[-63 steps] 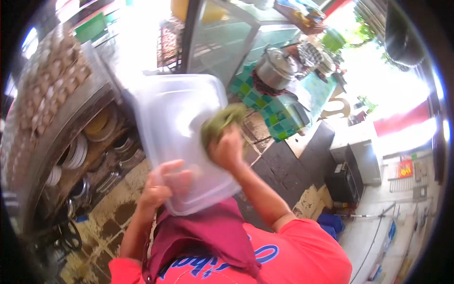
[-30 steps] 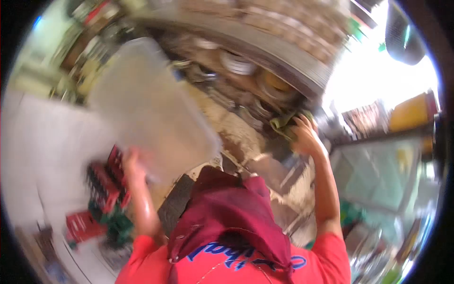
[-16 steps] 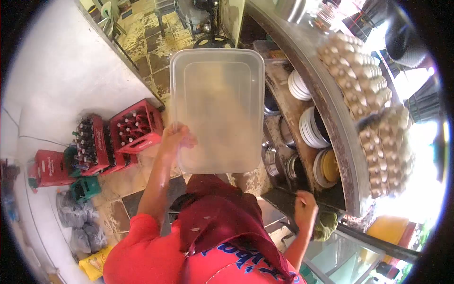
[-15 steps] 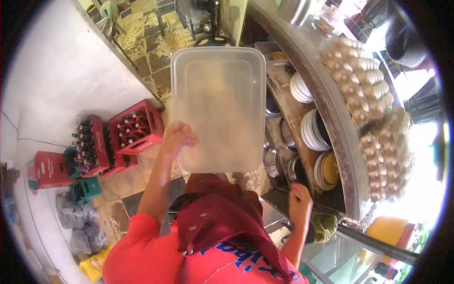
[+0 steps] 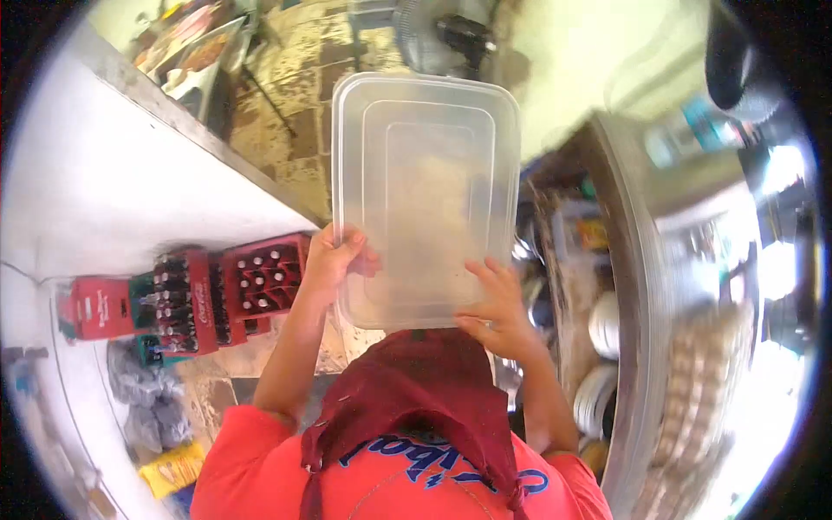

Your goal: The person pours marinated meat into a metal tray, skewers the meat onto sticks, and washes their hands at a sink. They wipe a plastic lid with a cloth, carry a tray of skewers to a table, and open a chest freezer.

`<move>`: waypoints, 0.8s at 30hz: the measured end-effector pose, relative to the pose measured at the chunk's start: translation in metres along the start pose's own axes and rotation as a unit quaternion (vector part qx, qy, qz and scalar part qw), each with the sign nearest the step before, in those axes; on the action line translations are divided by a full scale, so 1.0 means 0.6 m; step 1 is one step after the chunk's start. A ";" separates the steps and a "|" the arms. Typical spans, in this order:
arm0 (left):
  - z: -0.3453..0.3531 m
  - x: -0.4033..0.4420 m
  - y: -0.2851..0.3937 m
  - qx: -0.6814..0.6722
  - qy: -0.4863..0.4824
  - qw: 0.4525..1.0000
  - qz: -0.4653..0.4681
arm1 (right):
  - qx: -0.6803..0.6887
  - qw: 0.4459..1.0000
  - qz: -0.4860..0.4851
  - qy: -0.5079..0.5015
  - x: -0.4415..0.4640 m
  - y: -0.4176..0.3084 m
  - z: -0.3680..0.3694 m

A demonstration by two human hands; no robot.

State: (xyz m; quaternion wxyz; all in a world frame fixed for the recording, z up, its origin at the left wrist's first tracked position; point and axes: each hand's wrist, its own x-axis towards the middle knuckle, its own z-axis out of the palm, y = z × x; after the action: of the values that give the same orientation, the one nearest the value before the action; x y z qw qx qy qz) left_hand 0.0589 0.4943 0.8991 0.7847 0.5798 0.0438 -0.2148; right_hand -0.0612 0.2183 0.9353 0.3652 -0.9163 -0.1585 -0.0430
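Observation:
A translucent plastic container with a lid (image 5: 425, 191) is held upright in front of my body, its broad face toward me. My left hand (image 5: 345, 256) grips its lower left edge, the thumb on the near face and the fingers showing blurred through the plastic. At the lower right corner, my right hand (image 5: 498, 310) has its fingers spread and touches or nearly touches the container. A maroon apron (image 5: 407, 373) over a red shirt lies just below.
Red crates of bottles (image 5: 267, 279) stand on the floor at left, beside a white wall (image 5: 165, 165). Grey bags (image 5: 147, 399) lie below them. A curved counter (image 5: 637, 260) with plates on its shelves and egg trays (image 5: 706, 373) runs along the right. A fan (image 5: 451, 35) is ahead.
My right hand has come up from the lower right to the container's corner. The green cloth, left near the counter's end, is out of view. The view has turned left along the counter.

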 end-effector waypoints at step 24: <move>-0.313 0.933 0.477 -0.260 0.295 0.915 0.086 | 0.017 0.987 0.152 0.052 1.412 0.297 0.061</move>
State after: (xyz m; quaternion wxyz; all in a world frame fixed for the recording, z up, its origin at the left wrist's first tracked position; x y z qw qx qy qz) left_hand 0.7100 0.5756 0.9157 0.8747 0.3939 0.2775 0.0533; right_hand 0.7963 0.3412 0.9564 0.3904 -0.9201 0.0013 -0.0320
